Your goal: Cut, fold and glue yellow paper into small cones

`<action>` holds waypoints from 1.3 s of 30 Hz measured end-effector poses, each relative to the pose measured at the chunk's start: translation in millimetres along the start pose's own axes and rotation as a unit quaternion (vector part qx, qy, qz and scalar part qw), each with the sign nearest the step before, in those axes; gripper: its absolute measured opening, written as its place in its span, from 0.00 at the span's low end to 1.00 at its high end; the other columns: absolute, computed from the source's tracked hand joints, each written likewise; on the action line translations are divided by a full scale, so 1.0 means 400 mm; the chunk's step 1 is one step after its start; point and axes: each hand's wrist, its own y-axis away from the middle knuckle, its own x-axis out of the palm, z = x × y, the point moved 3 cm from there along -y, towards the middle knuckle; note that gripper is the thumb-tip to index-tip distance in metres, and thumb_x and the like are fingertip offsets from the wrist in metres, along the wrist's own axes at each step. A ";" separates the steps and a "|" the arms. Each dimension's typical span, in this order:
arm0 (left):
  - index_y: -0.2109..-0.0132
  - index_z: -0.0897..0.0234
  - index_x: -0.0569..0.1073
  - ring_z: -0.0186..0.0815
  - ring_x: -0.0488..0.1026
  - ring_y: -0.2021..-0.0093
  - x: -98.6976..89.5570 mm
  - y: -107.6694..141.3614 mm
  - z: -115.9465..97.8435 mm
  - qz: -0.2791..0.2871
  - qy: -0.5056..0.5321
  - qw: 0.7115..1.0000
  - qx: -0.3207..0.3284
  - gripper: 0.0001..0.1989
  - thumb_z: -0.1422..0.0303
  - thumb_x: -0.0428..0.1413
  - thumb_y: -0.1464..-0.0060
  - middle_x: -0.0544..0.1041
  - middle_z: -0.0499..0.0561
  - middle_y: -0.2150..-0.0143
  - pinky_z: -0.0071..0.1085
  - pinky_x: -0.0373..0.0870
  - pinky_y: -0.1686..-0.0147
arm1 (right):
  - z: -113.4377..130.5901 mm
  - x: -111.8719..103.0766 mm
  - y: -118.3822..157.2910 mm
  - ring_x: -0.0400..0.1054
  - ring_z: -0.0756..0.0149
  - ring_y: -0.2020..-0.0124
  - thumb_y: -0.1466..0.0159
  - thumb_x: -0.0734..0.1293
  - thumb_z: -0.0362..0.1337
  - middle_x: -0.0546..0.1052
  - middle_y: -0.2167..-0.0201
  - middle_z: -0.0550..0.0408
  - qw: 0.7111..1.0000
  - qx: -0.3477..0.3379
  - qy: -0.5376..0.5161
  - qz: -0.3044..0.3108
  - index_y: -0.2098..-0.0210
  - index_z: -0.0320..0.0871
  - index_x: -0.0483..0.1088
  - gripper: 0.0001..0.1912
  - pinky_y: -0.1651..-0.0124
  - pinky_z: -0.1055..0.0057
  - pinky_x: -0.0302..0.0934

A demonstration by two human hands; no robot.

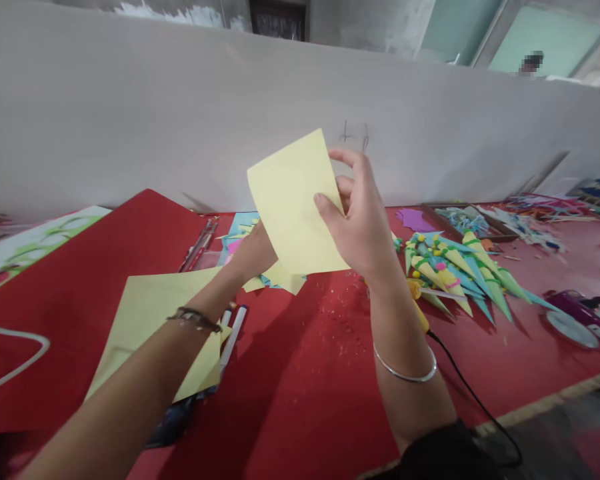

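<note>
A pale yellow sheet of paper (297, 200) is held up, tilted, over the red table. Its right edge sits between the thumb and fingers of my right hand (355, 213), thumb on the near face. My left hand (264, 250) reaches behind the lower left of this sheet, so its fingers are hidden and I cannot tell whether they grip it. Beneath my left forearm lies a larger yellow sheet (145, 327), with a white marker (234, 337) beside it. Yellow and blue paper scraps (285, 277) lie just beyond the left hand.
Decorated paper cones (453, 267) are piled at the right, near a yellow glue gun (420, 310) with a black cord. A purple power strip (580, 310) stands farther right. Red card (130, 233) covers the left side. Behind the table rises a grey wall (180, 113).
</note>
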 end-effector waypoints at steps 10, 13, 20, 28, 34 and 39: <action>0.59 0.66 0.74 0.41 0.75 0.70 -0.064 0.195 -0.055 0.042 0.496 0.860 -0.117 0.37 0.40 0.37 0.52 0.77 0.53 0.74 0.29 0.68 0.79 | 0.034 0.004 0.005 0.66 0.69 0.60 0.38 0.52 0.25 0.71 0.57 0.55 0.999 -0.017 0.027 0.039 0.55 0.43 0.63 0.16 0.61 0.71 0.61; 0.64 0.62 0.75 0.34 0.74 0.71 -0.055 0.234 -0.031 0.014 0.486 0.857 -0.170 0.15 0.56 0.57 0.54 0.76 0.47 0.74 0.28 0.70 0.71 | 0.057 -0.013 0.018 0.66 0.69 0.60 0.39 0.51 0.23 0.73 0.62 0.57 0.990 -0.026 0.064 0.125 0.59 0.41 0.67 0.17 0.59 0.70 0.60; 0.70 0.61 0.74 0.34 0.71 0.76 -0.025 0.300 -0.017 0.075 0.495 0.837 -0.221 0.12 0.58 0.54 0.51 0.72 0.46 0.81 0.32 0.70 0.71 | 0.117 -0.062 0.100 0.63 0.68 0.63 0.37 0.55 0.27 0.70 0.63 0.54 0.939 -0.115 0.168 0.276 0.56 0.44 0.67 0.15 0.63 0.72 0.57; 0.62 0.60 0.72 0.37 0.72 0.69 0.027 0.334 -0.062 0.188 0.235 0.949 -0.095 0.14 0.58 0.47 0.45 0.76 0.48 0.71 0.32 0.69 0.69 | 0.056 -0.055 0.267 0.60 0.67 0.67 0.34 0.55 0.33 0.69 0.69 0.53 0.919 -0.159 0.265 0.245 0.67 0.45 0.71 0.14 0.65 0.70 0.55; 0.42 0.61 0.58 0.43 0.68 0.52 0.082 0.352 -0.052 0.125 -0.083 0.987 0.065 0.24 0.63 0.49 0.45 0.72 0.55 0.50 0.39 0.66 0.57 | -0.057 -0.037 0.398 0.64 0.64 0.56 0.36 0.57 0.30 0.74 0.60 0.50 0.897 -0.161 0.231 0.342 0.70 0.43 0.73 0.14 0.55 0.68 0.60; 0.40 0.61 0.56 0.43 0.60 0.43 0.142 0.363 -0.065 0.177 -0.084 0.972 0.128 0.28 0.58 0.50 0.46 0.65 0.54 0.41 0.40 0.58 0.46 | -0.127 -0.057 0.447 0.63 0.65 0.49 0.37 0.57 0.29 0.70 0.51 0.48 0.877 -0.033 0.132 0.461 0.62 0.44 0.73 0.14 0.51 0.68 0.60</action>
